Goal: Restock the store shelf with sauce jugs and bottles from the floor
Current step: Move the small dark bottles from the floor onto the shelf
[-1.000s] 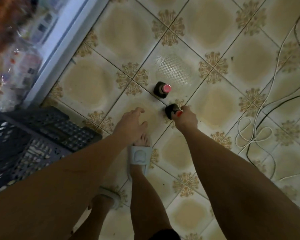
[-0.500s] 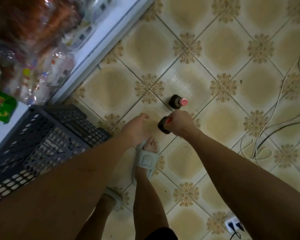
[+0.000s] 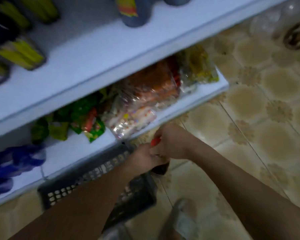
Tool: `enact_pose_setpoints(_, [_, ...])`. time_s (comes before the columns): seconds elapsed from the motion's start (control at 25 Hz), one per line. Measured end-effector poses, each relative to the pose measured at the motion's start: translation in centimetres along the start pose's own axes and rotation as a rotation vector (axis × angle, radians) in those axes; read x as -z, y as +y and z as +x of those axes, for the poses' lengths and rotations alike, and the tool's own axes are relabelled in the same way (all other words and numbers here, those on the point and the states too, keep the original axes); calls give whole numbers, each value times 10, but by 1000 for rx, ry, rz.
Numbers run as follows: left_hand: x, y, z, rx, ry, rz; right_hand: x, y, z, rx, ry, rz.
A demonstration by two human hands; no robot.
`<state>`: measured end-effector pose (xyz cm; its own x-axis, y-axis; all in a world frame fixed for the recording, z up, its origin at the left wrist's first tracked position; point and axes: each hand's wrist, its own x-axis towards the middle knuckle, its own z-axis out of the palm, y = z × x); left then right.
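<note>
Two hands hold a dark bottle low by the white shelf.

On the left, dark jugs with yellow labels [image 3: 19, 54] stand on the upper shelf board [image 3: 87, 54]; the picture is too blurry to read any words on them. Under it, blue bags [image 3: 14, 160], green packets [image 3: 87, 118] and clear snack bags [image 3: 145, 94] lie on the lower board. A dark crate [image 3: 87, 175] sits on the floor just below. The left hand [image 3: 144, 158] is curled round the dark body of the bottle [image 3: 160, 168]. The right hand [image 3: 170, 142] touches it and grips the top, where the red cap [image 3: 155, 141] peeks out. To the right is tiled floor [image 3: 249, 135].
</note>
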<state>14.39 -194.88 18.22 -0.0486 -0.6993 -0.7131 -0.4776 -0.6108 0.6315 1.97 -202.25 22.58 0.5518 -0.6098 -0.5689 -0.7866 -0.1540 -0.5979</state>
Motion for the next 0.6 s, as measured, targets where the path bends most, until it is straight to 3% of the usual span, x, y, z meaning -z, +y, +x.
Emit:
enact_pose_setpoints(0.08, [36,10,-13,-104,72,6,18,-36,-1,52,98,232])
enact_pose_setpoints(0.2, [106,34,-33,-301,222,33,45,-79,-16,121,3,817])
enact_pose_setpoints(0.24, [129,43,-39,-324,278,16,52,-91,-20,124,-8,889])
enact_pose_setpoints(0.44, [230,110,-78,-387,557,-7,70,-158,3,204,268,505])
enact_pose_setpoints(0.6, [280,142,-89,-420,732,71,86,-196,49,338,493,390])
